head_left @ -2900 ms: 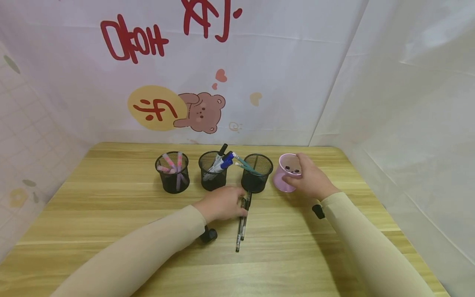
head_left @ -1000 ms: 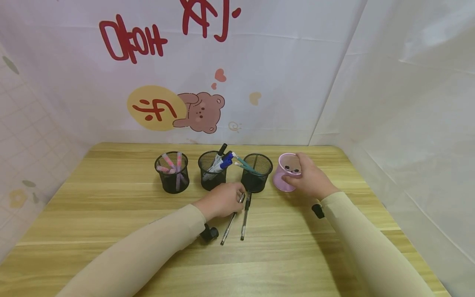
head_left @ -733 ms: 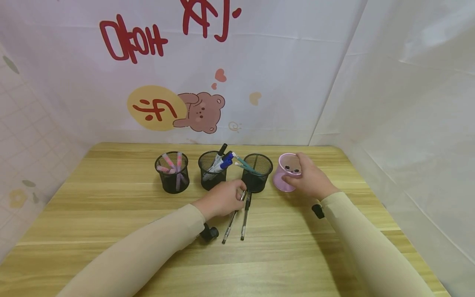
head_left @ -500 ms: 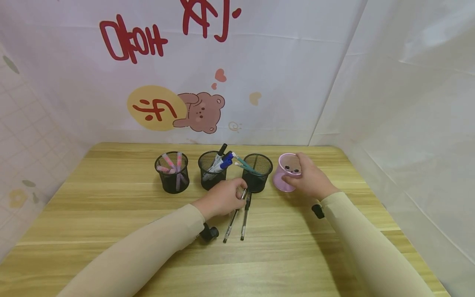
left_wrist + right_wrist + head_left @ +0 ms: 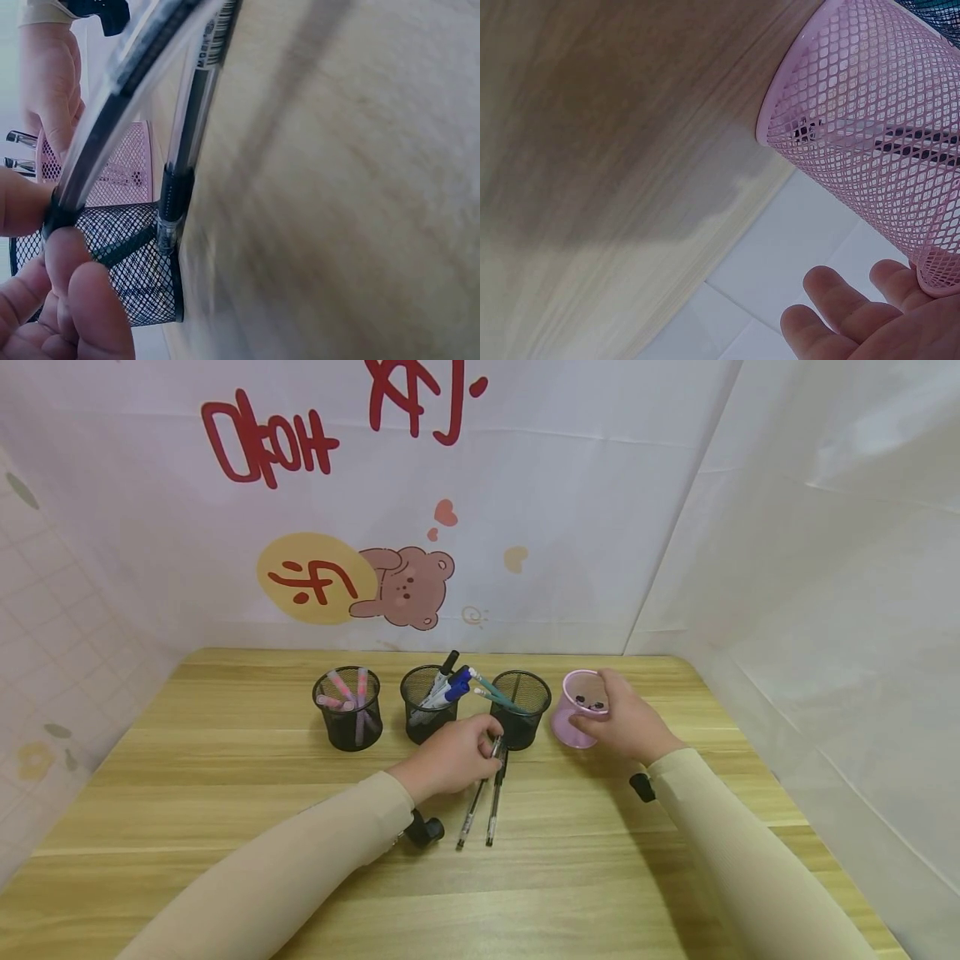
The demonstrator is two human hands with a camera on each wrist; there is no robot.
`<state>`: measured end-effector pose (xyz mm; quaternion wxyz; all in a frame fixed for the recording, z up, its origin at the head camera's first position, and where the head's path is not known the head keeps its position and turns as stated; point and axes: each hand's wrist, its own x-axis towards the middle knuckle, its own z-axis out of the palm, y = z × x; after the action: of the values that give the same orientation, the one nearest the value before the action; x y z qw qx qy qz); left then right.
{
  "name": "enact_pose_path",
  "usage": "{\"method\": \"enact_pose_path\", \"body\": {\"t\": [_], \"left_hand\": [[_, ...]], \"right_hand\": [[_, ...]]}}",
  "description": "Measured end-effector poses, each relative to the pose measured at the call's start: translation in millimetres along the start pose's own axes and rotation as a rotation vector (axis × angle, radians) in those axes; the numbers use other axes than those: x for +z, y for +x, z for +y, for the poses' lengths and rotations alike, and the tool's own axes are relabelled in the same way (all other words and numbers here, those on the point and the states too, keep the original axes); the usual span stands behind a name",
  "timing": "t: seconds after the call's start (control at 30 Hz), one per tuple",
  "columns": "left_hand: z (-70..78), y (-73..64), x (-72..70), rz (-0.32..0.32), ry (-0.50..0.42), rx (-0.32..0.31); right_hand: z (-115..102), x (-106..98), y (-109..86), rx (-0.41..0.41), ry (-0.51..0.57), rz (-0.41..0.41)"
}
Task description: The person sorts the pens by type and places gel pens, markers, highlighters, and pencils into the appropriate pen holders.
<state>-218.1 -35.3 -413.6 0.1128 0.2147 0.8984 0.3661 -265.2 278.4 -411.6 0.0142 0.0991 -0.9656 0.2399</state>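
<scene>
My left hand (image 5: 457, 756) pinches a clear-barrelled gel pen (image 5: 120, 105) between thumb and fingertips near its dark grip, just in front of the third mesh cup. The pen slants, its other end pointing back toward me. A second gel pen (image 5: 495, 806) lies on the table right beside it, close to the base of the black mesh cup (image 5: 516, 731). Over on the right, my right hand (image 5: 633, 722) grips the rim and side of a pink mesh pen cup (image 5: 840, 97). Two pens (image 5: 919, 142) show through that cup's mesh.
The black mesh cups stand in a row at the back of the wooden table (image 5: 525, 902). The leftmost holds pink-patterned sticks (image 5: 362, 685), the middle one markers (image 5: 450, 685), the third green pencils (image 5: 495, 693). A white printed cloth (image 5: 562, 485) rises behind.
My left hand draws one pen leftward away from the other, then shifts slightly up and right with it. The right hand and the pink cup stay in place.
</scene>
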Motion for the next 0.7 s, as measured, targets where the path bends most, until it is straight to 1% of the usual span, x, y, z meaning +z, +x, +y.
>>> {"method": "enact_pose_path", "body": {"t": [0.3,0.53,0.7], "left_hand": [[1.8,-0.3,-0.7,0.001,-0.063,0.015],[3.0,0.8,1.3,-0.002,-0.126,0.009],[4.6,1.2,2.1,0.010,-0.145,0.026]], "right_hand": [[0.1,-0.1,-0.1,0.001,-0.008,0.001],[2.0,0.3,1.0,0.001,-0.002,0.000],[2.9,0.8,1.9,0.002,0.001,-0.002]]}}
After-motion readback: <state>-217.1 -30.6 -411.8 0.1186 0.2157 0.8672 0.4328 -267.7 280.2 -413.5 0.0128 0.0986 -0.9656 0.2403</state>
